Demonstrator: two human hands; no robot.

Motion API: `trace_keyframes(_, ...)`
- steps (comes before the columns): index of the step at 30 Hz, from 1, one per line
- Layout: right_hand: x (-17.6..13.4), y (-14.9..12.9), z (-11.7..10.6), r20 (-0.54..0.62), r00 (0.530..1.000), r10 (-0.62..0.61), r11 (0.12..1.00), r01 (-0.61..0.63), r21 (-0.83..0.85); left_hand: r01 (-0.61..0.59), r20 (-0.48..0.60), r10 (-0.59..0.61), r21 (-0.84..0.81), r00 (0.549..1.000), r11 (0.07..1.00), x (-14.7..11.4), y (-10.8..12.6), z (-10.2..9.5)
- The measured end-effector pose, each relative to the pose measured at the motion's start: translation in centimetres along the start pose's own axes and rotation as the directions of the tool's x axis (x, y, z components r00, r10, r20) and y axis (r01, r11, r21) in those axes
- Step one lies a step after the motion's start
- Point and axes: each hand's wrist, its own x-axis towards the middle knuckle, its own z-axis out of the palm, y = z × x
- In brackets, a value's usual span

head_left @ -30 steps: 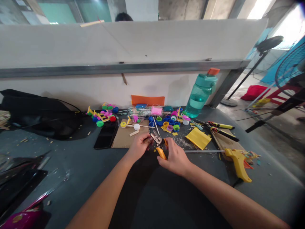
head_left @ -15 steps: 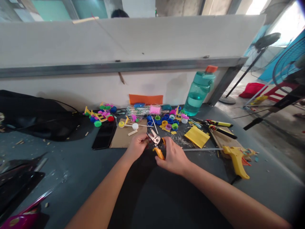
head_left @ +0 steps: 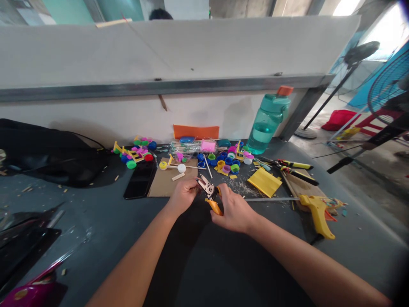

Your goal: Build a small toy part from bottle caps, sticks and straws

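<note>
My right hand (head_left: 235, 209) is wrapped round the orange handles of a pair of wire strippers (head_left: 209, 192), whose jaws point up and to the left. Close by the jaws, my left hand (head_left: 182, 196) is closed in a pinch; what its fingers hold is too small and hidden to make out. Just beyond the hands lie a brown cardboard sheet (head_left: 156, 183), a small wooden stick (head_left: 178, 176), a white stick (head_left: 207, 166) and a white bottle cap (head_left: 181, 168). Coloured bottle caps (head_left: 226, 169) are clustered behind the strippers.
A yellow folded sheet (head_left: 264, 182), a yellow glue gun (head_left: 318, 215) and yellow-black pliers (head_left: 298, 175) lie at the right. Behind them stands a teal water bottle (head_left: 267, 123). A black phone (head_left: 137, 181), a small cap-wheeled model (head_left: 134, 154) and a black bag (head_left: 41, 153) are left.
The wire strippers and my right hand have shifted very slightly. Both hands keep their grip beside each other, and the things on the table lie as before.
</note>
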Motion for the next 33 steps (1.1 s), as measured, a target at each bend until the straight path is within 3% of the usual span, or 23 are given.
trace_keyframes(12,0.1,0.4,0.2,-0.009,1.0,-0.018,1.0,0.018,-0.008,0.02,-0.023,-0.02,0.013,1.0,1.0,0.1,-0.1,-0.3)
trace_keyframes(19,0.7,0.9,0.5,-0.045,0.992,0.114,0.96,-0.099,0.261,0.211,-0.076,-0.229,-0.186,0.971,0.959,0.1,-0.2,0.2)
trace_keyframes(22,0.9,1.1,0.3,-0.077,0.984,0.161,0.947,-0.132,0.293,0.248,-0.073,-0.275,-0.26,0.959,0.933,0.0,-0.2,0.3)
trace_keyframes(26,0.6,0.8,0.3,-0.1,0.988,0.117,0.974,-0.095,0.203,0.224,-0.04,-0.239,-0.223,0.97,0.949,0.0,-0.2,0.3)
trace_keyframes(33,0.2,0.1,0.6,-0.118,0.992,0.053,0.999,-0.052,0.006,0.081,0.022,-0.079,-0.14,0.997,0.987,0.0,-0.3,0.5)
